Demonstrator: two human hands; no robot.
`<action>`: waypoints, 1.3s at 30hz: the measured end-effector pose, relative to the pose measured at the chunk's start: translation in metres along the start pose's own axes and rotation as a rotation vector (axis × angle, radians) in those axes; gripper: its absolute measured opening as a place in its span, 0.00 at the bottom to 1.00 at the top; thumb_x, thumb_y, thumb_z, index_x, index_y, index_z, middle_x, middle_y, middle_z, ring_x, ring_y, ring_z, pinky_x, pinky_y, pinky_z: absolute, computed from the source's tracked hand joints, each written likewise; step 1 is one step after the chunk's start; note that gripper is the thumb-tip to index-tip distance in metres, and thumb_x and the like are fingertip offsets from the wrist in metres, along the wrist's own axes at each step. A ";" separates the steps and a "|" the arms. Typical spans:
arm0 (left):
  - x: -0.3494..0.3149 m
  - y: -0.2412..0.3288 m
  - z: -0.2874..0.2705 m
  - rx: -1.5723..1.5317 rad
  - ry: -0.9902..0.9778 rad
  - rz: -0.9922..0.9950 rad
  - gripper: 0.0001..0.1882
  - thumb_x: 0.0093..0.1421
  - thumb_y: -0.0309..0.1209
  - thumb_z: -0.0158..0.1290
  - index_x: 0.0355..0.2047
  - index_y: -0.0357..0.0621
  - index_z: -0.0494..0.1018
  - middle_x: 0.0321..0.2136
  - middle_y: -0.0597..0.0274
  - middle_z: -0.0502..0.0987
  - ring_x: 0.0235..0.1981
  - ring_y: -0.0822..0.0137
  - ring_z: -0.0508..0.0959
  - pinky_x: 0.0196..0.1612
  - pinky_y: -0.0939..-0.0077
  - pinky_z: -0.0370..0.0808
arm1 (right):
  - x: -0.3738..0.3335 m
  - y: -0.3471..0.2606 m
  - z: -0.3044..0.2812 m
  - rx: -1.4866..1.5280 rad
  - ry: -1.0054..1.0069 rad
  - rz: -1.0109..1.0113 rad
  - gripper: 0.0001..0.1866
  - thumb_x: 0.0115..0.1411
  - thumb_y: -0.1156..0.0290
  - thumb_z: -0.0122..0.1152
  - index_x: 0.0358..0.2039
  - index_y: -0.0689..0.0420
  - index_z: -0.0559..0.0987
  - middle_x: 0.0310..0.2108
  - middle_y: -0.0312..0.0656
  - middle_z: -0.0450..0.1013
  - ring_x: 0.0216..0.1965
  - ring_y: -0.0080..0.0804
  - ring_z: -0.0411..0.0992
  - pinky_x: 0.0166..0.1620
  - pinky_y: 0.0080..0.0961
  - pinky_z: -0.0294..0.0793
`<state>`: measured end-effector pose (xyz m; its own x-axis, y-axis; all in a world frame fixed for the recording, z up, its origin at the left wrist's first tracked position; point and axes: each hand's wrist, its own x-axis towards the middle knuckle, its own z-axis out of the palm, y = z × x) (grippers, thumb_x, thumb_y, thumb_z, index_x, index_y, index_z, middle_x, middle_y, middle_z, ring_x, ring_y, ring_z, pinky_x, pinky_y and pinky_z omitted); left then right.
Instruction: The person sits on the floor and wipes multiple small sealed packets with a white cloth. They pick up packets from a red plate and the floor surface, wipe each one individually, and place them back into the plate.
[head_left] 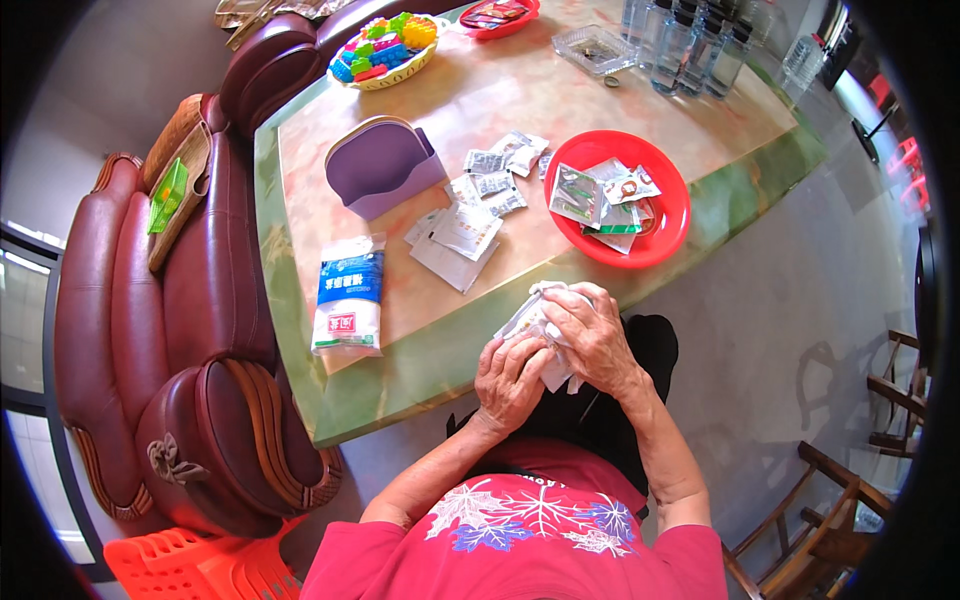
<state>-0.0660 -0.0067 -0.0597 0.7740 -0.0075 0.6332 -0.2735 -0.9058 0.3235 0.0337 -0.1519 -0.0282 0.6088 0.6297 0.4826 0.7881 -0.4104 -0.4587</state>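
Both hands are closed on a crumpled white packet, just off the table's near edge. My left hand grips its lower left side, and my right hand presses on it from the upper right. The fingers cover much of it, so its contents cannot be made out. Beyond my right hand a round red plate carries several flat sachets. Left of the plate, white and silver packets lie loose in an overlapping spread.
A blue-and-white bag lies at the table's left, below a purple holder. Farther back are a basket of toy blocks, a red dish, a clear tray and several bottles. A maroon sofa borders the left side.
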 end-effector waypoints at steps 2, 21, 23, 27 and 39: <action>0.005 0.003 -0.003 0.020 0.001 0.008 0.21 0.45 0.21 0.57 0.41 0.56 0.78 0.41 0.69 0.76 0.47 0.65 0.77 0.54 0.63 0.70 | -0.015 0.001 -0.005 -0.031 0.007 0.001 0.24 0.49 0.75 0.64 0.50 0.58 0.77 0.53 0.41 0.72 0.54 0.44 0.65 0.57 0.38 0.66; 0.045 -0.040 -0.009 -2.004 -0.169 -1.181 0.20 0.69 0.36 0.47 0.57 0.38 0.65 0.52 0.54 0.74 0.52 0.59 0.76 0.57 0.62 0.73 | 0.013 -0.051 0.019 0.184 0.210 0.049 0.22 0.53 0.74 0.60 0.50 0.60 0.75 0.50 0.48 0.71 0.54 0.47 0.67 0.60 0.48 0.61; 0.047 -0.041 -0.010 -2.090 -0.199 -1.239 0.22 0.71 0.39 0.43 0.59 0.39 0.63 0.55 0.54 0.72 0.55 0.59 0.74 0.60 0.60 0.71 | 0.019 -0.055 0.038 0.036 0.173 0.034 0.22 0.55 0.69 0.59 0.51 0.59 0.75 0.51 0.46 0.71 0.55 0.45 0.66 0.57 0.46 0.64; 0.047 -0.039 -0.007 -1.800 -0.152 -1.294 0.28 0.73 0.47 0.35 0.64 0.41 0.60 0.61 0.57 0.67 0.61 0.61 0.68 0.65 0.59 0.63 | 0.045 -0.042 0.044 -0.068 0.189 0.226 0.24 0.53 0.72 0.61 0.52 0.57 0.74 0.51 0.45 0.70 0.52 0.43 0.66 0.53 0.40 0.64; 0.050 -0.029 -0.012 -1.985 -0.151 -1.317 0.29 0.73 0.50 0.34 0.61 0.40 0.62 0.56 0.53 0.71 0.56 0.59 0.72 0.62 0.61 0.68 | 0.026 -0.047 0.027 0.053 0.020 0.067 0.28 0.54 0.70 0.61 0.57 0.60 0.70 0.56 0.48 0.67 0.61 0.47 0.61 0.61 0.45 0.58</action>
<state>-0.0261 0.0244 -0.0287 0.9174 -0.0975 -0.3858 0.2693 0.8658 0.4217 0.0102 -0.0983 -0.0143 0.6619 0.5887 0.4641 0.7401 -0.4149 -0.5292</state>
